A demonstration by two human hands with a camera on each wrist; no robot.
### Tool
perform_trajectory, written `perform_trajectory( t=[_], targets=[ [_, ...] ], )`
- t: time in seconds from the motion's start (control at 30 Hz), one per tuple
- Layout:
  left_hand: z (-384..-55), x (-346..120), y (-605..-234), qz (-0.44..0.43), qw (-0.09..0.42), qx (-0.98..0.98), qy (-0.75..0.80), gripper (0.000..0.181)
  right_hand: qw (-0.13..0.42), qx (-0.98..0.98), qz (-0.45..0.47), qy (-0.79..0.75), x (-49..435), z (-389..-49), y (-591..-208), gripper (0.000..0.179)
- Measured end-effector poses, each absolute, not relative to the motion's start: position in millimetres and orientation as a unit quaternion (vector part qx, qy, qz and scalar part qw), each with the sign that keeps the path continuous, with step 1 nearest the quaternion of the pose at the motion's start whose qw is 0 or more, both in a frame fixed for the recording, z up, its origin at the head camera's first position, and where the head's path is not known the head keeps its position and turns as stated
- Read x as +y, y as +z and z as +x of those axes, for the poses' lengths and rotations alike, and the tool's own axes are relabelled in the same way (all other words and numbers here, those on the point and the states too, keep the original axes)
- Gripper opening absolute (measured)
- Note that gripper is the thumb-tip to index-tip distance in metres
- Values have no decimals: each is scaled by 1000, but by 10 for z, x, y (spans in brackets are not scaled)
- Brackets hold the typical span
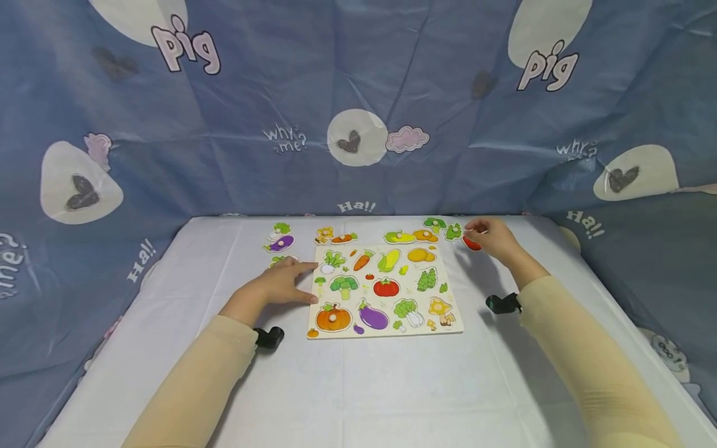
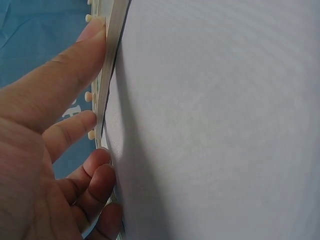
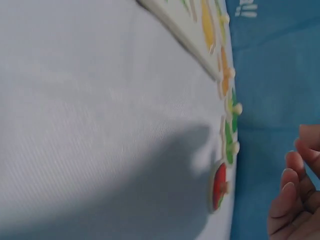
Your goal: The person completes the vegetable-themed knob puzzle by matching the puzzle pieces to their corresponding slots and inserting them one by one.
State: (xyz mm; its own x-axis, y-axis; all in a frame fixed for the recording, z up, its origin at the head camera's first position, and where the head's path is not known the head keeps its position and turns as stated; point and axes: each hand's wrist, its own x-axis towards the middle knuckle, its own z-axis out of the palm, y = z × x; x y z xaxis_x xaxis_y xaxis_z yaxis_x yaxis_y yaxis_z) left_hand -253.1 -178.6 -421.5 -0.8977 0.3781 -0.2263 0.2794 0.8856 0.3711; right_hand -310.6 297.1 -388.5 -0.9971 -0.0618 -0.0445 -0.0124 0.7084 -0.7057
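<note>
A pale puzzle board (image 1: 411, 280) with vegetable pictures lies flat on the table. A knobbed pumpkin piece (image 1: 325, 321) sits in its lower left corner. Against the board's left edge (image 2: 114, 47), my left hand (image 1: 280, 281) rests its thumb and index finger, spread apart; the other fingers bend loosely. My right hand (image 1: 493, 239) hovers by the red tomato piece (image 1: 472, 244), which lies beyond the board's right side. In the right wrist view, a gap separates my loosely bent right fingers (image 3: 283, 200) from the tomato's knob (image 3: 225, 187), with nothing held.
Behind the board lie loose knobbed pieces: a mushroom (image 1: 323, 235), carrot (image 1: 343, 239), corn (image 1: 400, 237), potato (image 1: 427, 236), broccoli (image 1: 434, 223) and a green vegetable (image 1: 454, 232). Left of it are a leafy vegetable (image 1: 279, 231), an eggplant (image 1: 282, 243) and a partly hidden green piece (image 1: 276, 261). A blue curtain (image 1: 358, 81) hangs behind.
</note>
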Motion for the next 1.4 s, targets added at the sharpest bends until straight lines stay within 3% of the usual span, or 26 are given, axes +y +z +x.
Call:
perform_trajectory(
  t=[0.57, 1.4],
  targets=[
    [-2515, -1771, -4216, 166, 147, 961, 165, 93, 39, 925, 58, -374, 3210, -3442, -4198, 32],
    [-2512, -1771, -4208, 164, 149, 962, 159, 92, 50, 921, 117, -369, 3173, -3486, -4395, 28]
  ],
)
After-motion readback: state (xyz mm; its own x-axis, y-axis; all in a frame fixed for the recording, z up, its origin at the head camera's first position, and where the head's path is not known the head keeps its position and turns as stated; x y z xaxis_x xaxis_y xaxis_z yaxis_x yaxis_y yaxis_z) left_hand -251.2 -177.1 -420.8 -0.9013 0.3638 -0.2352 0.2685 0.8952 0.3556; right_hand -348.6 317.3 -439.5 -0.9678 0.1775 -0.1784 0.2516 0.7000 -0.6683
